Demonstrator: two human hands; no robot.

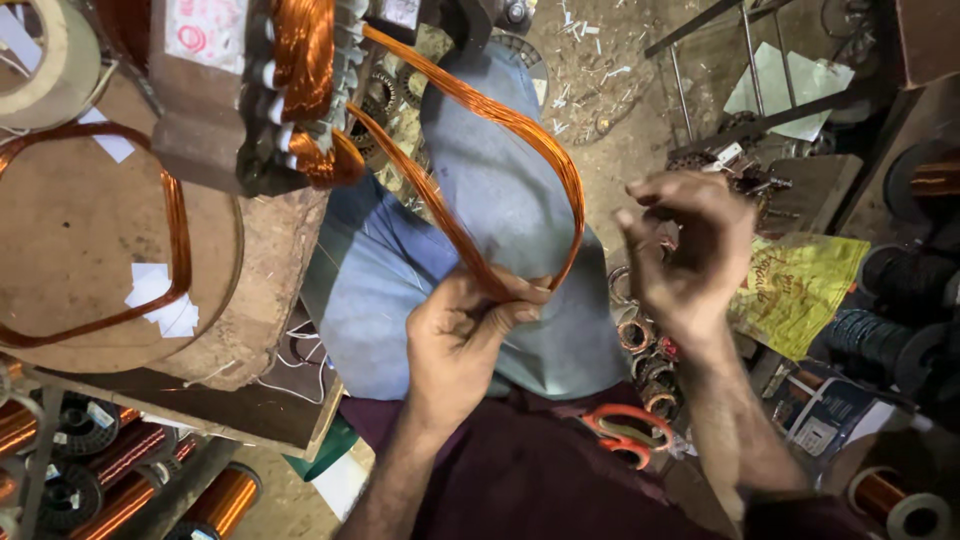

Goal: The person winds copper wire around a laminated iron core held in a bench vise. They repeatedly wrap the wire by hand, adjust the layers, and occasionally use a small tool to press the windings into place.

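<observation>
Left hand (462,335): pinching the copper wire loop (520,130) at lower centre, holding strands bunched flat.
Right hand (690,250): hovering centre right, fingers curled, holding nothing visible.
Stator (270,90): feeding the loop, upper left.

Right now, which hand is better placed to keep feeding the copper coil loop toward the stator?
Probably left. The left hand already pinches the copper coil loop at its near bend; the loop runs up to the stator. The right hand is off it, fingers curled, holding nothing visible.
</observation>
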